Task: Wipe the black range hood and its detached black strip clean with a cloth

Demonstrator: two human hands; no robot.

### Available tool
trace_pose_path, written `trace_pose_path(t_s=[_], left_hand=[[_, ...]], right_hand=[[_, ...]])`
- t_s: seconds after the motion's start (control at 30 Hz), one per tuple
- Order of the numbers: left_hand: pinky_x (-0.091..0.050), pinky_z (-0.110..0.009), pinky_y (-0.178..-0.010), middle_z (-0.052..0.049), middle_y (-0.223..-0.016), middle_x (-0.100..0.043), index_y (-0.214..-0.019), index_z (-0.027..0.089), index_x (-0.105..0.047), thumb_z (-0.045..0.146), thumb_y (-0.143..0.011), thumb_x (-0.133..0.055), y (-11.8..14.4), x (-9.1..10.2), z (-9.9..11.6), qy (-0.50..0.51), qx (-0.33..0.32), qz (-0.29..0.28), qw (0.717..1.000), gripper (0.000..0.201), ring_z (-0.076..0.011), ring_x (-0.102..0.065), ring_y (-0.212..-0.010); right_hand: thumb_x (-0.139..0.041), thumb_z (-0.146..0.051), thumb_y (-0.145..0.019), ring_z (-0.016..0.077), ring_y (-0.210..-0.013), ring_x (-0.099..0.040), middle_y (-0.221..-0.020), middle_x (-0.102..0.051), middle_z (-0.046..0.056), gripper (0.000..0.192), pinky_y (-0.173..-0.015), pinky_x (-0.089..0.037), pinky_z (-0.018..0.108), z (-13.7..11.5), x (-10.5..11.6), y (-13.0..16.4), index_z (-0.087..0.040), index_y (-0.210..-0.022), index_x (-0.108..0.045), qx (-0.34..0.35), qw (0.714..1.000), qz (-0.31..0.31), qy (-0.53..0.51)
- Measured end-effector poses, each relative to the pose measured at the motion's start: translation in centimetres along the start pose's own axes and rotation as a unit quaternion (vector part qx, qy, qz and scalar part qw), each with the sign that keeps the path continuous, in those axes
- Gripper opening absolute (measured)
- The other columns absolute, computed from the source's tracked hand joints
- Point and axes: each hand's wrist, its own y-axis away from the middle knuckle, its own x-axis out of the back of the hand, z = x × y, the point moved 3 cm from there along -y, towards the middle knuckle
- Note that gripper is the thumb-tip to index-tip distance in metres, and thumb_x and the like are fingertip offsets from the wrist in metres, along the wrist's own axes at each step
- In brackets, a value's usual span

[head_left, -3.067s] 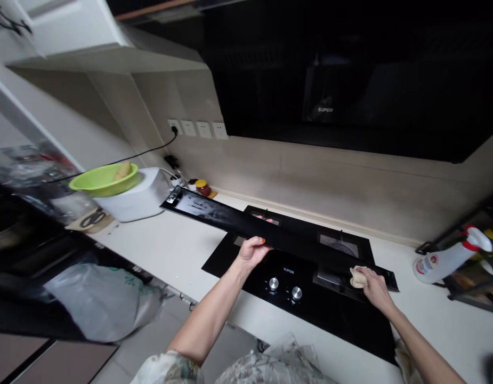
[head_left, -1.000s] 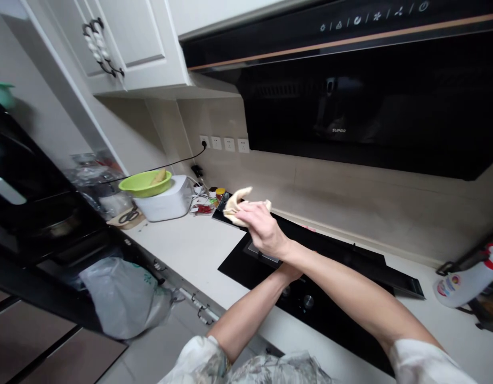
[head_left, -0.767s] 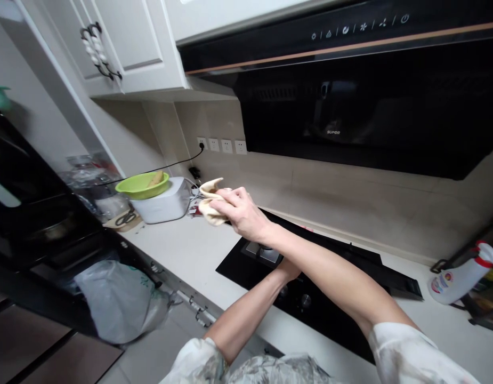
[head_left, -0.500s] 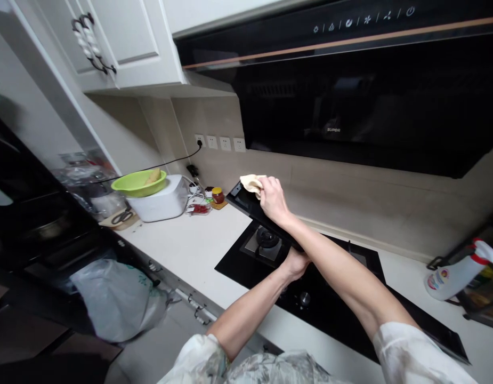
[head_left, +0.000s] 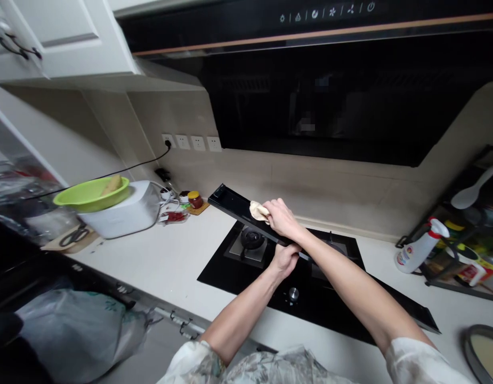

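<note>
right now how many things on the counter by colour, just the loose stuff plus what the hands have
black: 1, long panel steadied by the left hand
beige: 1, cloth under the right hand
green: 1, bowl
white: 2, appliance, spray bottle
red: 1, jar
total: 6

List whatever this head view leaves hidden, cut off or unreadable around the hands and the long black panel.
- Long black panel: its middle lies behind the right hand and forearm.
- Cloth: mostly covered by the right hand's fingers.
- Left hand: fingertips hidden under the panel, so the grip is unclear.
- Hob: right burner blocked by the right forearm.
- Spray bottle: label too small to read.
- Round dish: cut off by the frame's corner.
</note>
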Motion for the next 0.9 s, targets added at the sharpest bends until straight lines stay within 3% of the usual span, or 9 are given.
trace_pose_path(t_s=[0.1,0.23,0.37,0.47,0.57,0.77,0.9], left_hand=[[-0.048,-0.032,-0.076,0.001,-0.066,-0.064,-0.078,0.015,-0.067,0.007,-0.049,-0.075,-0.3,0.8,0.1,-0.009,-0.023,0.017,1.0,0.032,-0.0156,-0.061,-0.069],[-0.05,-0.033,-0.078,0.002,-0.071,-0.065,-0.093,0.016,-0.071,0.005,-0.049,-0.074,-0.2,1.5,0.3,-0.006,-0.012,0.012,1.0,0.045,-0.0162,-0.063,-0.072],[-0.051,-0.031,-0.077,0.001,-0.075,-0.067,-0.097,0.018,-0.072,0.005,-0.048,-0.074,0.2,1.7,0.2,-0.005,-0.006,-0.003,1.0,0.051,-0.0142,-0.061,-0.071],[-0.049,-0.031,-0.071,0.002,-0.068,-0.065,-0.095,0.017,-0.073,0.007,-0.047,-0.074,0.5,1.6,-0.4,-0.017,0.01,-0.014,1.0,0.049,-0.0145,-0.059,-0.066],[-0.05,-0.036,-0.075,0.001,-0.065,-0.064,-0.091,0.015,-0.074,0.007,-0.045,-0.077,1.1,0.9,-1.2,-0.023,0.034,-0.03,0.999,0.047,-0.0185,-0.062,-0.07],[-0.051,-0.046,-0.101,-0.012,-0.109,-0.074,-0.122,0.018,-0.071,0.011,-0.047,-0.095,2.9,-1.3,-1.9,-0.013,0.055,-0.111,0.992,0.079,-0.0319,-0.067,-0.112],[-0.052,-0.048,-0.103,-0.012,-0.124,-0.071,-0.142,0.026,-0.058,0.014,-0.047,-0.1,2.7,-1.0,-1.6,0.0,0.038,-0.094,0.995,0.105,-0.0308,-0.068,-0.113]], right_hand=[[-0.049,-0.006,-0.091,0.0223,-0.098,-0.046,-0.105,-0.062,0.01,0.03,-0.087,-0.038,0.03,3.2,-1.4,2.5,-0.017,-0.114,-0.064,-0.001,1.0,-0.01,-0.016],[-0.047,-0.002,-0.087,0.0209,-0.095,-0.046,-0.103,-0.063,0.008,0.033,-0.091,-0.038,0.031,7.4,-3.2,6.5,-0.017,-0.11,-0.065,0.012,0.999,-0.02,-0.049],[-0.049,-0.002,-0.085,0.0213,-0.098,-0.047,-0.108,-0.065,0.01,0.034,-0.092,-0.04,0.033,8.6,-4.0,8.0,-0.016,-0.112,-0.064,0.028,0.996,0.009,-0.085],[-0.049,-0.006,-0.089,0.0218,-0.097,-0.047,-0.104,-0.064,0.009,0.031,-0.091,-0.04,0.033,6.6,-3.3,6.2,-0.016,-0.113,-0.065,0.052,0.995,0.036,-0.079],[-0.05,-0.01,-0.093,0.0218,-0.095,-0.046,-0.102,-0.064,0.009,0.026,-0.088,-0.04,0.032,2.4,-1.6,2.4,-0.017,-0.113,-0.065,0.07,0.996,0.036,-0.053],[-0.05,-0.03,-0.103,0.0211,-0.098,-0.049,-0.109,-0.066,0.008,0.018,-0.079,-0.038,0.029,-6.6,1.8,-4.5,-0.02,-0.111,-0.062,0.07,0.997,0.029,-0.013],[-0.049,-0.038,-0.105,0.0201,-0.096,-0.052,-0.109,-0.067,0.006,0.021,-0.073,-0.034,0.027,-7.5,1.7,-4.9,-0.022,-0.11,-0.061,0.024,0.999,0.019,-0.025]])
